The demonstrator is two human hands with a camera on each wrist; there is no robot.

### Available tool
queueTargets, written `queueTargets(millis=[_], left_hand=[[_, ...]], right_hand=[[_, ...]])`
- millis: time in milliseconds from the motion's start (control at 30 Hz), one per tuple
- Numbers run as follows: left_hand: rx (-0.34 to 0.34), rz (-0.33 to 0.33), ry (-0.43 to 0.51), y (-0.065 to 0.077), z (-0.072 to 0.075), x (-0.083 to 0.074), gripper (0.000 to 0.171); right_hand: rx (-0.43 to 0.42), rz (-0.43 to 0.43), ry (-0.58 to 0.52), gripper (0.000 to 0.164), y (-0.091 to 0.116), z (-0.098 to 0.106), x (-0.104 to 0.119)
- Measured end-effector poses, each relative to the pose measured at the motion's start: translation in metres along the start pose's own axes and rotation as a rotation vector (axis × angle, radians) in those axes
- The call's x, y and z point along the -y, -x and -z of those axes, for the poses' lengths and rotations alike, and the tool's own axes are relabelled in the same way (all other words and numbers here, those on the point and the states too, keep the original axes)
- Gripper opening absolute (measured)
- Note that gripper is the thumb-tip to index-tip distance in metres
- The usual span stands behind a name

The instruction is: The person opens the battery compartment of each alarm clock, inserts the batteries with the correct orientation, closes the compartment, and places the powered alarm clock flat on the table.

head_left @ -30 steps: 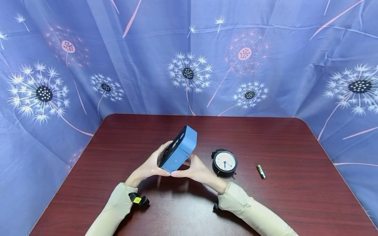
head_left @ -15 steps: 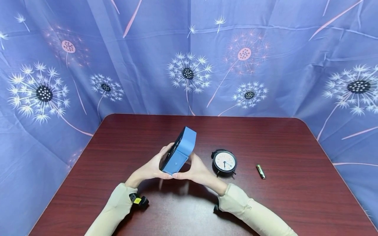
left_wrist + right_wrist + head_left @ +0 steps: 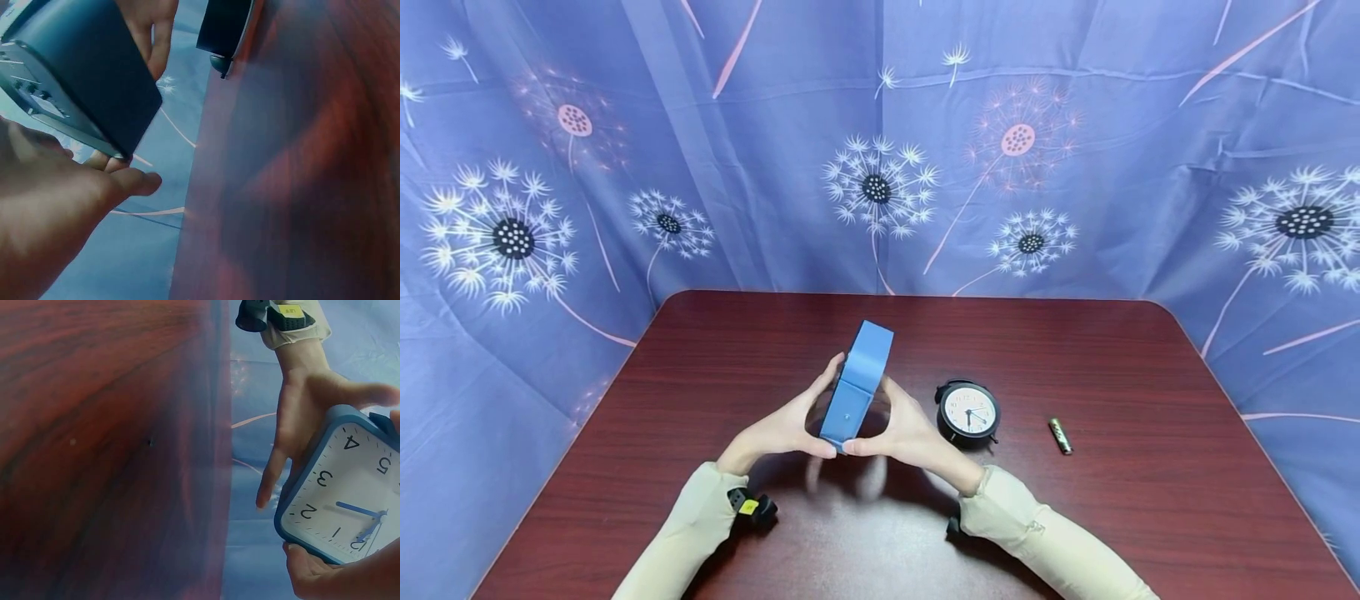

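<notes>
A blue desk clock (image 3: 859,379) is held tilted above the table by both hands. My left hand (image 3: 781,431) grips it from the left, thumb at its near lower edge and fingers along the back. From the other side my right hand (image 3: 913,429) holds it, its thumb close to the left one. In the right wrist view the white dial (image 3: 340,494) with numbers and blue hands shows. The left wrist view shows the clock's dark back (image 3: 37,94) with small knobs and a pale label. Parts of the fingers are hidden behind the clock.
A round black twin-foot alarm clock (image 3: 970,412) stands on the dark red wooden table (image 3: 737,333), right of the right hand. Farther right lies a battery (image 3: 1061,436). A blue dandelion-print cloth (image 3: 775,150) hangs behind the table.
The blue clock has turned in the hands, so its dark back has swung out of the head view and its blue side faces up. The hands have shifted slightly.
</notes>
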State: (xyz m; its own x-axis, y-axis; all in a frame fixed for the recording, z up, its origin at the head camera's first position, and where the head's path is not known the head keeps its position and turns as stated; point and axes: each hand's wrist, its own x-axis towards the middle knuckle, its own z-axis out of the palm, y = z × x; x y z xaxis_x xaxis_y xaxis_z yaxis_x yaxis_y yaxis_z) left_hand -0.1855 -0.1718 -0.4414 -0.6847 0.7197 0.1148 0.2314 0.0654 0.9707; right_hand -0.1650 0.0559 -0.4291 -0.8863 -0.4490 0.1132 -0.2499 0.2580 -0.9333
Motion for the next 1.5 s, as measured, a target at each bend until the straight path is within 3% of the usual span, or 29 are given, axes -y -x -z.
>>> queueTargets(millis=[267,533,967,1500], left_hand=[[0.007,-0.026,0.011,-0.007,0.006,-0.009,0.116],[-0.092,-0.04,-0.018,-0.014,0.008,-0.023,0.112],[-0.155,-0.069,-0.083,-0.018,0.009,-0.024,0.111],[-0.204,-0.166,-0.05,-0.021,0.011,-0.024,0.112]], right_hand=[[0.018,-0.026,0.067,0.098,0.001,0.0,-0.002],[0.018,-0.059,0.138,0.106,0.002,-0.001,-0.003],[0.039,-0.129,0.184,0.116,0.006,-0.004,-0.002],[0.064,-0.126,0.178,0.119,0.004,-0.002,-0.003]])
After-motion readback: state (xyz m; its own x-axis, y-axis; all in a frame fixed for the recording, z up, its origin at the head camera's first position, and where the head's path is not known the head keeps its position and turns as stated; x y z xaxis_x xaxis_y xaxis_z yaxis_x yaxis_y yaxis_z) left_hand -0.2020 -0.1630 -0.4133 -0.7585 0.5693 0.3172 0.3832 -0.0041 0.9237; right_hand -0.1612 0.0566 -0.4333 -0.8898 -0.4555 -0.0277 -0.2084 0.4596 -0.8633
